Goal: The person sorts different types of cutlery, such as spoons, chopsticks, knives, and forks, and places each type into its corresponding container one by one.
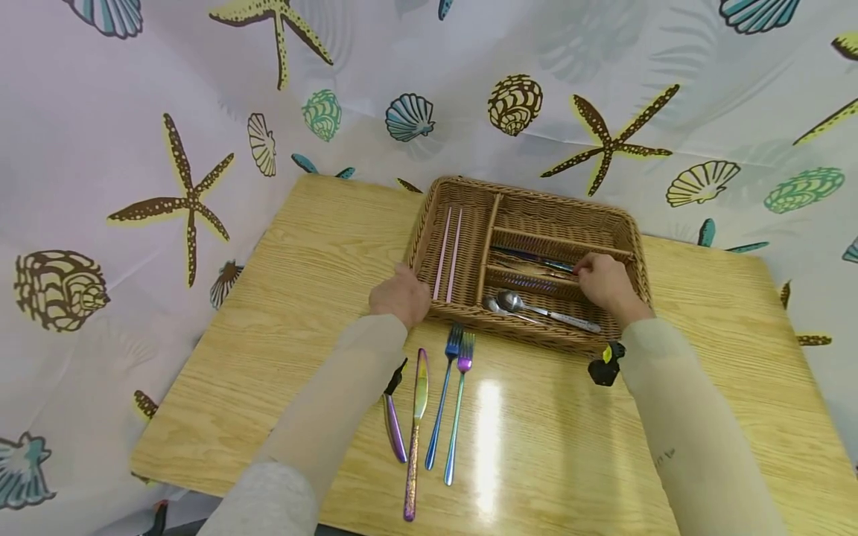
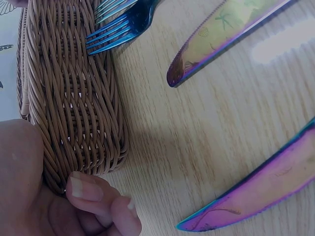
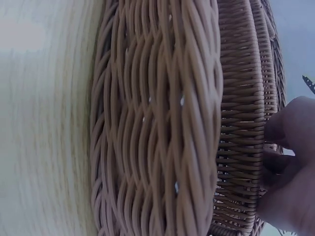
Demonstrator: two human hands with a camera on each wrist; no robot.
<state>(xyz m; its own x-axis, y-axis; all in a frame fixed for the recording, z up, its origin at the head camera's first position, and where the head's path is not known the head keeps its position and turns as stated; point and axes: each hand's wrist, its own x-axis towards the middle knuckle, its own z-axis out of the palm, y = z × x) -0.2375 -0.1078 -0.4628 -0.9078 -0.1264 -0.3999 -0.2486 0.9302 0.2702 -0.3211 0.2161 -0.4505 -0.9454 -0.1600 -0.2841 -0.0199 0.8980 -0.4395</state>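
My left hand (image 1: 400, 296) grips the front left corner of a wicker cutlery basket (image 1: 536, 339); in the left wrist view its curled fingers (image 2: 86, 191) lie against the woven corner. Inside a narrow middle compartment, my right hand (image 1: 606, 283) pinches the right end of dark, iridescent cutlery (image 1: 536, 258). The right wrist view shows that hand (image 3: 290, 172) reaching over a divider, which hides the fingertips and the held piece. Two pink chopsticks (image 1: 445, 253) lie in the left compartment. Silver spoons (image 1: 511, 301) lie in the front one.
In front of the basket, on the wooden table (image 1: 322, 298), lie a blue fork (image 1: 439, 406), a purple-green fork (image 1: 459, 409), an iridescent knife (image 1: 417, 424) and a purple knife (image 1: 395, 432), partly behind the left sleeve. Shell-patterned cloth (image 1: 462, 59) hangs behind the table.
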